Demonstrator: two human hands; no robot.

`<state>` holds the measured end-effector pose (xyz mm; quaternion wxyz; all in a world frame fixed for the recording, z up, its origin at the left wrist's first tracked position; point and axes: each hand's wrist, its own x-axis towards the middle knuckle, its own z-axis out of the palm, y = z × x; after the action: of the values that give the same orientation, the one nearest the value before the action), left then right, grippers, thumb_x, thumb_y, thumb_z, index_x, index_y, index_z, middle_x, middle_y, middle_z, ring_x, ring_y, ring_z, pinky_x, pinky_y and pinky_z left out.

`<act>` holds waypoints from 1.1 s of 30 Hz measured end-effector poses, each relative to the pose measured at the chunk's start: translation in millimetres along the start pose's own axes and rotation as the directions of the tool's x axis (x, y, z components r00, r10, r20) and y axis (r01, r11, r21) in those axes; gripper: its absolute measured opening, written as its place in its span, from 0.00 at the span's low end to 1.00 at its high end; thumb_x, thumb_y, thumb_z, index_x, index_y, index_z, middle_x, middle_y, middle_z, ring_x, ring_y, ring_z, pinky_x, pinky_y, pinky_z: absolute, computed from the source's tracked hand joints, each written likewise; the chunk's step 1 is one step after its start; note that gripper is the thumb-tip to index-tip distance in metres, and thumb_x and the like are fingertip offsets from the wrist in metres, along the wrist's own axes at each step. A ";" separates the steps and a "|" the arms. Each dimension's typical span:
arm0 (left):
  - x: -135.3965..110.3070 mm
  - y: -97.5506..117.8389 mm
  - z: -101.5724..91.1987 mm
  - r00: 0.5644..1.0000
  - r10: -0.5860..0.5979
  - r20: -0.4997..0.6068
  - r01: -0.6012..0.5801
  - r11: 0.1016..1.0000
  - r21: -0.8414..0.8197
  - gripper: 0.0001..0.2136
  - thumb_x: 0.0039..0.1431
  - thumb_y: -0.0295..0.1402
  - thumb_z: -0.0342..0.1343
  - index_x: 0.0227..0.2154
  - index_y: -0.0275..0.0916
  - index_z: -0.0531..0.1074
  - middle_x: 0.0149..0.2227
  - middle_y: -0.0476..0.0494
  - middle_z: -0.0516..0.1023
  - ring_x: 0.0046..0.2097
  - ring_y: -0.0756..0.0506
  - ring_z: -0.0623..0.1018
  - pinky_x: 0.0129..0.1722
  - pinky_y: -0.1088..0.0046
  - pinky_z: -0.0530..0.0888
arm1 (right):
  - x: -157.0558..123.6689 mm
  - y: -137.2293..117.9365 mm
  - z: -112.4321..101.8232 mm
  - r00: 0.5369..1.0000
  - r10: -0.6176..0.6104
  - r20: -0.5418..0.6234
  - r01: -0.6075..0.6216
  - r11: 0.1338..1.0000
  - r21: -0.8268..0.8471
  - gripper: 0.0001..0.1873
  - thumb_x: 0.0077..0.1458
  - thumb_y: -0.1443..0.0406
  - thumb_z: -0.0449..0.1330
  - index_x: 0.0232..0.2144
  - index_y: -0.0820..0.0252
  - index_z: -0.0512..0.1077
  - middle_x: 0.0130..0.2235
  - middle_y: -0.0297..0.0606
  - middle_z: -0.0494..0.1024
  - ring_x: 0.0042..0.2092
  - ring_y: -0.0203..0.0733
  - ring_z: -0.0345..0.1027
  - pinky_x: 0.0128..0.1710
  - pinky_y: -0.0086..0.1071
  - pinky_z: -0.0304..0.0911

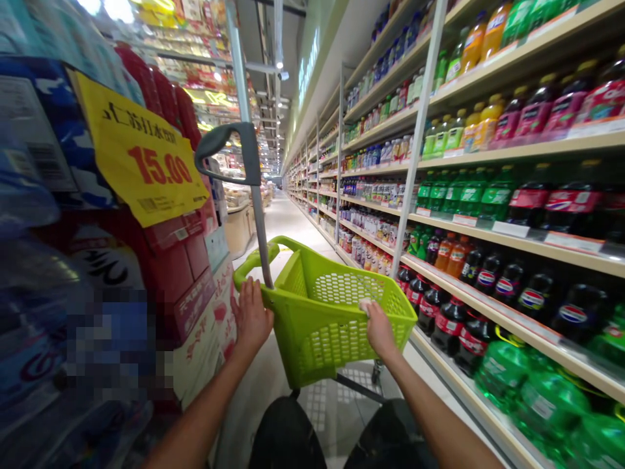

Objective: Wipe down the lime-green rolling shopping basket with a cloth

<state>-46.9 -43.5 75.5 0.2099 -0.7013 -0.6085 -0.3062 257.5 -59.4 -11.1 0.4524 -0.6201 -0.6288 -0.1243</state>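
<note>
A lime-green plastic shopping basket [336,326] on wheels stands tilted in front of me in a supermarket aisle. Its grey pull handle [247,163] rises from the left near corner. My left hand [251,317] rests on the basket's near left rim by the base of that handle, fingers pointing up and pressed against it. My right hand [377,327] grips the near right rim, fingers curled over the edge, with a small pale thing under them that I cannot make out. The inside of the basket looks bare where it shows.
Long shelves of soft-drink bottles [488,195] run along the right. A stack of red cartons and wrapped water packs [176,260] with a yellow price sign [141,156] reading 15.00 crowds the left. The pale floor aisle [288,221] stretches ahead.
</note>
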 end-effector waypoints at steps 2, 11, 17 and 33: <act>8.4 -6.3 -0.7 1.000 0.001 0.007 -0.001 1.000 -0.010 0.34 0.46 0.26 0.45 0.59 0.28 0.45 0.61 0.32 0.52 0.63 0.37 0.46 0.59 0.50 0.46 | 9.6 -39.1 16.6 0.999 -0.038 0.036 0.035 0.996 0.082 0.28 0.40 0.80 0.43 0.41 0.63 0.70 0.43 0.45 0.72 0.48 0.45 0.63 0.52 0.40 0.59; 10.7 -5.4 -6.7 0.991 0.086 0.100 -0.089 0.996 0.028 0.32 0.44 0.24 0.43 0.57 0.29 0.51 0.59 0.35 0.57 0.63 0.40 0.49 0.59 0.52 0.48 | 30.4 -170.2 66.9 0.948 -0.317 -0.021 0.303 0.884 0.357 0.34 0.44 0.79 0.46 0.55 0.60 0.58 0.57 0.41 0.61 0.58 0.43 0.52 0.57 0.41 0.53; 7.1 -3.1 -6.9 0.993 0.077 0.090 -0.078 0.997 0.003 0.33 0.43 0.24 0.43 0.58 0.29 0.51 0.61 0.36 0.55 0.63 0.40 0.47 0.59 0.52 0.47 | 6.7 -73.0 40.7 0.997 -0.074 0.018 0.070 0.983 0.171 0.34 0.42 0.80 0.42 0.53 0.62 0.62 0.53 0.45 0.66 0.56 0.45 0.57 0.56 0.46 0.53; 27.5 -44.8 -14.6 0.988 0.007 0.156 -0.014 0.999 0.045 0.33 0.41 0.20 0.43 0.56 0.35 0.54 0.62 0.40 0.51 0.62 0.43 0.52 0.60 0.51 0.45 | 178.8 -252.9 -10.3 0.660 -0.741 -0.122 0.751 0.647 0.134 0.27 0.55 0.78 0.42 0.56 0.58 0.56 0.60 0.36 0.56 0.63 0.39 0.35 0.61 0.42 0.44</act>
<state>-91.4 -25.6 101.5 0.1795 -0.7213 -0.6262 -0.2353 68.0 2.0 226.3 0.4306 -0.2610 -0.8234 -0.2616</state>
